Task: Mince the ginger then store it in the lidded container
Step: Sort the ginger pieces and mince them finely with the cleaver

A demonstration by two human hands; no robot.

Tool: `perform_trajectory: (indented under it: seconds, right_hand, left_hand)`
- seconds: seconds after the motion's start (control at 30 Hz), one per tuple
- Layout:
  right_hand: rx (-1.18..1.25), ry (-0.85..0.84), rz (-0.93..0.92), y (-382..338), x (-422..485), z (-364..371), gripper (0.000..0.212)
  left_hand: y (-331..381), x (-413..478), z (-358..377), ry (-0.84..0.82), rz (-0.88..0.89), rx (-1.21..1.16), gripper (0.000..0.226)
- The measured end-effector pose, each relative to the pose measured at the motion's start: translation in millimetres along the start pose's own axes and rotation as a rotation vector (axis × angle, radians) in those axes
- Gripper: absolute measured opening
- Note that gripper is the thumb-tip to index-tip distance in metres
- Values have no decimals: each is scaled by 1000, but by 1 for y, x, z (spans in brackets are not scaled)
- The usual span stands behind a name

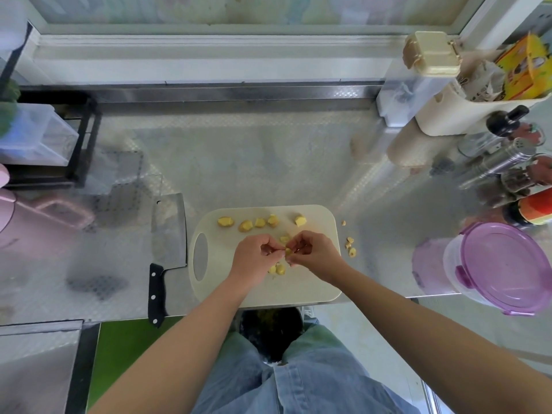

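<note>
A white cutting board [316, 282] lies near the counter's front edge. Several yellow ginger chunks [246, 225] sit in a row along its far side, and two more [277, 269] lie under my hands. My left hand [257, 255] and my right hand [313, 252] meet over the board's middle, both pinching one small ginger piece [288, 251] between their fingertips. A cleaver [167, 234] with a black handle lies flat left of the board. The clear container with a purple lid [504, 267] stands at the right, lid on.
Ginger scraps [350, 246] lie on the steel counter right of the board. Bottles and shakers [504, 165] crowd the right side, with a cream bin [448, 112] behind them. A pink jug [30, 216] and black rack [74, 138] stand left. A dark bin [270, 333] sits below the counter edge.
</note>
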State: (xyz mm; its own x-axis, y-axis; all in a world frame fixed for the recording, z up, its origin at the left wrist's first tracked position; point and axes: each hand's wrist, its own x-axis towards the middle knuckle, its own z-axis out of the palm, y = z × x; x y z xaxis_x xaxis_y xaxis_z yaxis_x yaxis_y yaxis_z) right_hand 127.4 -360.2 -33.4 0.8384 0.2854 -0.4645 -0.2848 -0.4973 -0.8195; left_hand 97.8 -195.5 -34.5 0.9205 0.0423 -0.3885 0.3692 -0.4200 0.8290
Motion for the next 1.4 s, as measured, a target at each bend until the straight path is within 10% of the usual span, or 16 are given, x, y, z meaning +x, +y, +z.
perform_trajectory:
  seconds: [0.57, 0.77, 0.97, 1.17, 1.4]
  right_hand:
    - [-5, -136, -45, -35, 18, 16, 23]
    - [-359, -88, -112, -30, 31, 28, 14]
    - [-558, -101, -221, -24, 25, 26, 8]
    - [-842, -114, -185, -7, 13, 20, 26]
    - [-622, -100, -154, 3, 5, 30, 17]
  left_hand:
    - [-11, -9, -45, -42, -218, -411, 7]
    - [-44, 9, -71, 269, -223, 282, 9]
    - [-40, 7, -69, 428, -42, 445, 3]
    - [-38, -6, -46, 79, 276, 520, 3]
    - [-38, -15, -20, -66, 301, 582, 9]
